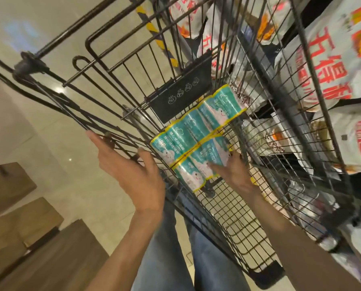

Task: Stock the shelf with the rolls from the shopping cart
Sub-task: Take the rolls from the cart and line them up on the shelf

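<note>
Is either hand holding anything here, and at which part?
The right hand holds the pack of rolls at its near lower corner, inside the cart. The left hand is open, holding nothing.

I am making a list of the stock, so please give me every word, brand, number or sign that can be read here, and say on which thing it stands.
Big red Chinese characters on the white bags on the shelf: skewed and cut off, not surely readable.
Small white print on the teal pack of rolls: too blurred to read.
Four small round icons, no words, on the cart's black plate.
</note>
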